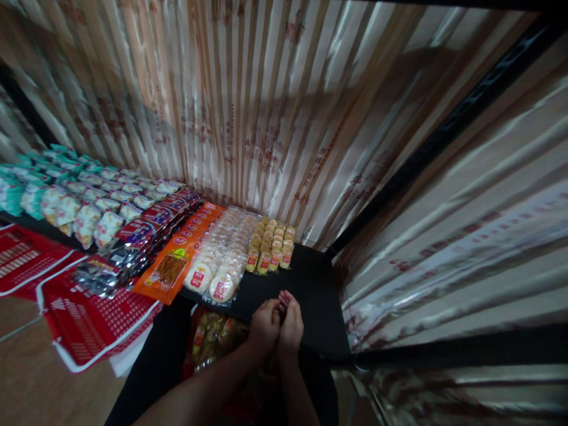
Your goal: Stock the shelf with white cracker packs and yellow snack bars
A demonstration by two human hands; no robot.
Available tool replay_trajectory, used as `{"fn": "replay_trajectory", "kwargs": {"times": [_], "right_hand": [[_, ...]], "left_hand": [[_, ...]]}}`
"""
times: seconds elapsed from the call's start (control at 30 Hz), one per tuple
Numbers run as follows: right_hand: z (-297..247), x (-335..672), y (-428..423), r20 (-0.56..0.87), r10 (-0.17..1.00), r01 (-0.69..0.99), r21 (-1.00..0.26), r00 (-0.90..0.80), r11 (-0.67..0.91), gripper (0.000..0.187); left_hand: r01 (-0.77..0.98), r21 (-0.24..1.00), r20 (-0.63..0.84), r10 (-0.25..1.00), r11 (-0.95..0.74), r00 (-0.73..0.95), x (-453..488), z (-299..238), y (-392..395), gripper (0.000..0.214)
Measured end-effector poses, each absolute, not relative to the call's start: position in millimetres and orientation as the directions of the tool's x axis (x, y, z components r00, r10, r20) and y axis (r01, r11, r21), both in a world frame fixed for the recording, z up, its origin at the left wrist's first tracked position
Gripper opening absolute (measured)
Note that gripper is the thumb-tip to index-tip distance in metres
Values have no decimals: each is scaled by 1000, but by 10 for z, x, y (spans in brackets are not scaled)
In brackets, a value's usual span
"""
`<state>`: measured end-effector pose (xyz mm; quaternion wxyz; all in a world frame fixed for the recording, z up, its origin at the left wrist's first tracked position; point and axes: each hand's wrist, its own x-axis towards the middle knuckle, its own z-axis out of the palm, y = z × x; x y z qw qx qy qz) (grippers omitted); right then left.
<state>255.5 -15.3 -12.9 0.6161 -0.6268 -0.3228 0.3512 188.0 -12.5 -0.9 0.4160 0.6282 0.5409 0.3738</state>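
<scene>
My left hand (pixel 264 324) and my right hand (pixel 291 322) are pressed together over the near edge of a black table (pixel 310 284). Both have the fingers curled and pinched together at the tips; whatever they hold is too small or hidden to name. Just beyond them lie rows of small yellow snack packets (pixel 271 245) and two rows of round pale cakes in clear wrappers (pixel 219 257). A bag of yellowish snacks (pixel 213 337) sits below the table edge beside my left forearm.
Further left lie orange packets (pixel 177 260), dark red and silver packets (pixel 142 236), white wrapped buns (pixel 84 216) and teal packets (pixel 39 168). Red printed banners (pixel 80 313) hang off the table's front. Striped satin curtains (pixel 284 106) close in the back and right.
</scene>
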Motion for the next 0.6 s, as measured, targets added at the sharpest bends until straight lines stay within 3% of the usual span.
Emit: {"fn": "replay_trajectory", "kwargs": {"times": [0.13,0.27,0.47,0.6], "right_hand": [[-191,2332,-589,24,862,123,-991,507,-44,46],[-302,2148,-907,77,932,283,-959,354,-29,39],[-704,1945,-953,-144,961,381,-896,238,-229,38],[-901,1832,-851,-263,948,454,-833,178,-316,40]], "left_hand": [[337,936,51,985,-104,164,1586,-80,-499,33],[300,951,8,976,-74,217,1306,-227,-806,30],[450,878,-278,940,164,200,1042,-643,-942,37],[567,794,-370,915,220,164,916,-794,-888,41]]}}
